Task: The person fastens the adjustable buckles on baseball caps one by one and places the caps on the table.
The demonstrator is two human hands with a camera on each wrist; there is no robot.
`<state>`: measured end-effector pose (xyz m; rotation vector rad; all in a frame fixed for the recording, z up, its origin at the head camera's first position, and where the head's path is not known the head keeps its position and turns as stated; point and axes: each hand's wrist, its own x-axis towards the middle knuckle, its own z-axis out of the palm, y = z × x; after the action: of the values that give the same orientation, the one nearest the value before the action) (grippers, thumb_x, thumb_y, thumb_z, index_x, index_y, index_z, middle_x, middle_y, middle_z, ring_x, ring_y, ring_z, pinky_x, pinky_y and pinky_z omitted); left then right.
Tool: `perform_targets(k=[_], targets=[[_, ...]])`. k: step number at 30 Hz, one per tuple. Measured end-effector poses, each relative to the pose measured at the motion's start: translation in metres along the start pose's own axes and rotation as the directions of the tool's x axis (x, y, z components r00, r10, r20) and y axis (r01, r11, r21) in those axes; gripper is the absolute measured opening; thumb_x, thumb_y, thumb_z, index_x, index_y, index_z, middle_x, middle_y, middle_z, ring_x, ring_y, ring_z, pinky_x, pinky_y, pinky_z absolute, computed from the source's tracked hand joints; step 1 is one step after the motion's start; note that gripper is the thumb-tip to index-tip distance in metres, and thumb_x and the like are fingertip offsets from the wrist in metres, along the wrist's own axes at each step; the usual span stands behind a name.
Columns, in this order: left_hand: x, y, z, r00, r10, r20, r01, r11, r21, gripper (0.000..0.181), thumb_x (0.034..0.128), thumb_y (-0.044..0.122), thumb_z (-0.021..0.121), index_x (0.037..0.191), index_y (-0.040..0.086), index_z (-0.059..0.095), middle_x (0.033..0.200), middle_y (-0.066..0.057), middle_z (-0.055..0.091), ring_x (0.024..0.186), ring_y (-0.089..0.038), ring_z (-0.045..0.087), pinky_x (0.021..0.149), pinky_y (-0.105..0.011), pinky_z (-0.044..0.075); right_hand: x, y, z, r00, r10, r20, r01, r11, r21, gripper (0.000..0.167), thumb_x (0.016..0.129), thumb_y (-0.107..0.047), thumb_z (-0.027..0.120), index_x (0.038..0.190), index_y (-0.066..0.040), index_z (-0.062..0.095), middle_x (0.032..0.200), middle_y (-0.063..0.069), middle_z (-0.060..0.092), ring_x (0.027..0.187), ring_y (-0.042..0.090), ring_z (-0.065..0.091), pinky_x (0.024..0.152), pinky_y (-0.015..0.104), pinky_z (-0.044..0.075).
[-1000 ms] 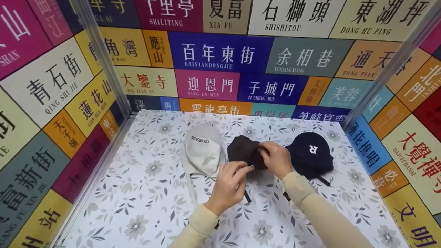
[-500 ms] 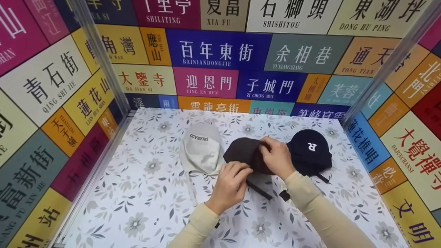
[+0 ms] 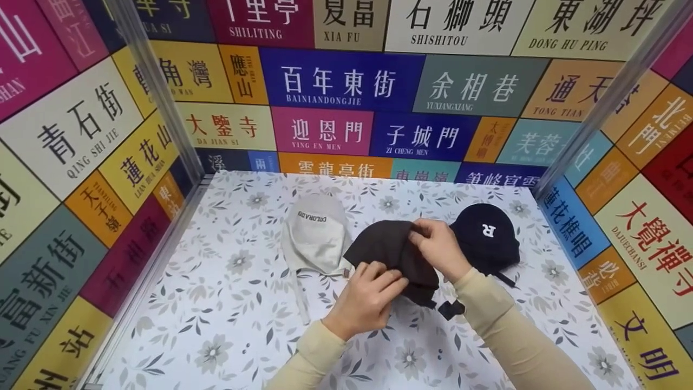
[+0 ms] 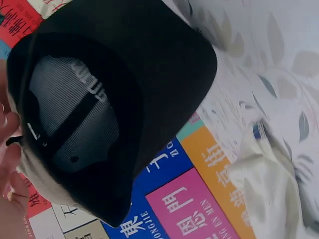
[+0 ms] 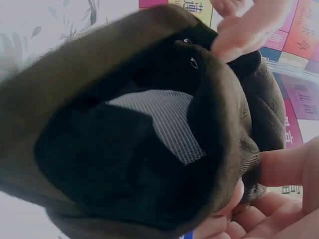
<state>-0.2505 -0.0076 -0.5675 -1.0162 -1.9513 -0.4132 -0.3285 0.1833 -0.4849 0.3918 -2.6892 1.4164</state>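
Both hands hold a dark brown cap above the table, between two other caps. My left hand pinches its near edge, and my right hand grips its right side. In the left wrist view, the cap's inside shows pale mesh lining and a wide dark brim; fingers show at the left edge. The right wrist view looks into the cap's opening, with my right hand's fingers pinching the fabric at lower right and part of my left hand at the top.
A pale cap marked COLORADO lies left of the hands, its strap trailing toward the front. To the right lies a navy cap with a white R. The flowered tabletop is enclosed by colourful sign-covered walls.
The brown cap has turned in the hands and come nearer, so more of its outer crown shows. A dark strap that hung below it is out of sight. Both hands keep their hold.
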Motion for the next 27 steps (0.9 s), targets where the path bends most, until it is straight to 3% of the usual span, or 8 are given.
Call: perform_targets(k=[5, 8, 10, 14, 19, 23, 27], targets=[[0.001, 0.000, 0.001, 0.995, 0.049, 0.082, -0.053, 0.997, 0.055, 0.033, 0.0835, 0.013, 0.060, 0.115, 0.012, 0.070, 0.101, -0.002, 0.064, 0.085, -0.026, 0.052, 0.069, -0.039, 0.040, 0.001, -0.003, -0.004, 0.998, 0.044, 0.052, -0.044, 0.999, -0.002, 0.011, 0.091, -0.008, 0.065, 0.080, -0.009, 0.067, 0.064, -0.002, 0.053, 0.057, 0.019, 0.052, 0.054, 0.030, 0.043], [0.002, -0.001, 0.001, 0.992, 0.056, 0.110, -0.064, 0.995, 0.072, 0.031, 0.0860, 0.013, 0.063, 0.116, 0.012, 0.070, 0.094, -0.001, 0.062, 0.082, -0.026, 0.052, 0.068, -0.037, 0.041, 0.003, -0.003, -0.007, 0.997, 0.047, 0.066, -0.046, 0.999, -0.023, 0.010, 0.090, -0.008, 0.065, 0.080, -0.009, 0.069, 0.068, -0.001, 0.056, 0.065, 0.020, 0.053, 0.060, 0.032, 0.043], [0.003, -0.001, 0.000, 0.993, 0.035, 0.109, -0.041, 0.998, 0.056, 0.026, 0.0892, 0.014, 0.064, 0.115, 0.011, 0.070, 0.092, -0.002, 0.060, 0.080, -0.024, 0.052, 0.067, -0.034, 0.042, 0.004, -0.002, -0.009, 0.997, 0.048, 0.065, -0.044, 0.998, -0.054, 0.009, 0.090, -0.010, 0.065, 0.082, -0.009, 0.071, 0.072, 0.000, 0.061, 0.070, 0.021, 0.056, 0.065, 0.033, 0.044], [0.010, -0.005, -0.003, 0.998, -0.046, 0.052, 0.049, 0.998, -0.047, 0.020, 0.0908, 0.022, 0.072, 0.107, 0.010, 0.072, 0.087, 0.000, 0.055, 0.072, -0.017, 0.050, 0.060, -0.027, 0.044, 0.010, 0.006, -0.013, 0.999, 0.033, 0.019, -0.030, 0.991, -0.127, 0.008, 0.090, -0.014, 0.067, 0.088, -0.011, 0.074, 0.080, 0.000, 0.069, 0.077, 0.022, 0.059, 0.073, 0.037, 0.045], [0.023, -0.016, -0.005, 0.987, -0.159, -0.030, 0.149, 0.966, -0.212, 0.018, 0.0917, 0.029, 0.074, 0.097, 0.012, 0.074, 0.086, 0.001, 0.049, 0.069, -0.011, 0.047, 0.058, -0.024, 0.044, 0.018, 0.020, -0.016, 0.993, -0.044, -0.106, 0.024, 0.983, -0.181, 0.013, 0.090, -0.018, 0.072, 0.103, -0.014, 0.076, 0.084, 0.002, 0.072, 0.079, 0.021, 0.063, 0.078, 0.039, 0.045], [0.031, -0.027, -0.006, 0.977, -0.207, -0.045, 0.184, 0.936, -0.301, 0.015, 0.0943, 0.026, 0.071, 0.087, 0.012, 0.071, 0.088, 0.000, 0.048, 0.072, -0.011, 0.048, 0.064, -0.025, 0.045, 0.015, 0.028, -0.014, 0.973, -0.130, -0.190, 0.091, 0.975, -0.201, 0.019, 0.090, -0.016, 0.074, 0.109, -0.013, 0.074, 0.088, 0.003, 0.071, 0.080, 0.020, 0.066, 0.076, 0.040, 0.048], [0.037, -0.033, -0.005, 0.975, -0.217, -0.047, 0.189, 0.921, -0.341, 0.009, 0.0914, 0.014, 0.073, 0.084, 0.011, 0.067, 0.090, -0.002, 0.050, 0.076, -0.013, 0.050, 0.069, -0.026, 0.046, 0.008, 0.033, -0.010, 0.938, -0.241, -0.247, 0.169, 0.945, -0.282, 0.026, 0.089, -0.013, 0.073, 0.115, -0.011, 0.071, 0.098, 0.006, 0.069, 0.089, 0.024, 0.067, 0.078, 0.043, 0.049]])
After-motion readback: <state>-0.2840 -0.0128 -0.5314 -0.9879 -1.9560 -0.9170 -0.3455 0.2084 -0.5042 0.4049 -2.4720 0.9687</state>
